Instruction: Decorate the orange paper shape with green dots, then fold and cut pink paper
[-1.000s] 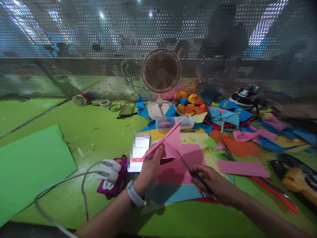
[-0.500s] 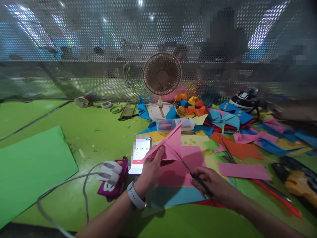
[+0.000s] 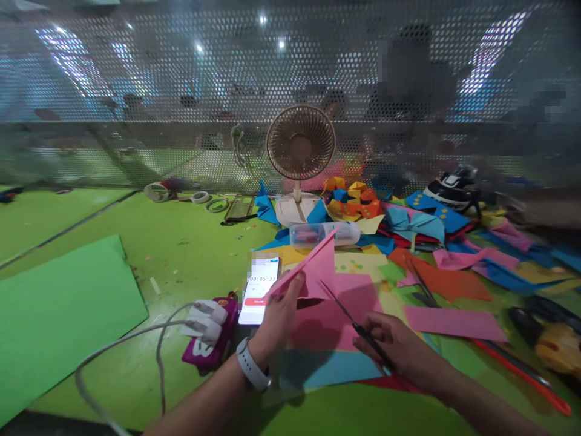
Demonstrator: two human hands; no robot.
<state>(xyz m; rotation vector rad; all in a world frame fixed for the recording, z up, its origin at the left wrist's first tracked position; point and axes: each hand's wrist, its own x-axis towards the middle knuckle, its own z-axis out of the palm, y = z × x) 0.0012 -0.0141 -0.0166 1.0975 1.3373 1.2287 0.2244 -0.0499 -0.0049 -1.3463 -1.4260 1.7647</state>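
Observation:
My left hand (image 3: 284, 309), with a white watch (image 3: 252, 364) on its wrist, pinches a folded sheet of pink paper (image 3: 320, 266) raised above the table. In my right hand (image 3: 399, 348) is a slim pair of scissors (image 3: 370, 342) with dark handles. Its narrow blades point up and left, their tip close to the lower edge of the folded paper; whether they touch is unclear. Beneath both hands lie a flat pink sheet (image 3: 336, 327) and a light blue sheet (image 3: 327, 369). A lit phone (image 3: 261, 290) sits just left of my left hand.
A fan (image 3: 300, 145) stands at the back before a perforated screen (image 3: 181, 66). Nearby lies a clear bottle (image 3: 313, 235). Coloured paper pieces (image 3: 454, 275) and a red-handled tool (image 3: 531, 375) cover the right. Left are white plugs (image 3: 206, 321) with cables and a green sheet (image 3: 68, 321).
The whole view has shifted slightly, so everything appears a little lower and farther right. Both hands, the folded pink paper and the scissors keep nearly the same arrangement.

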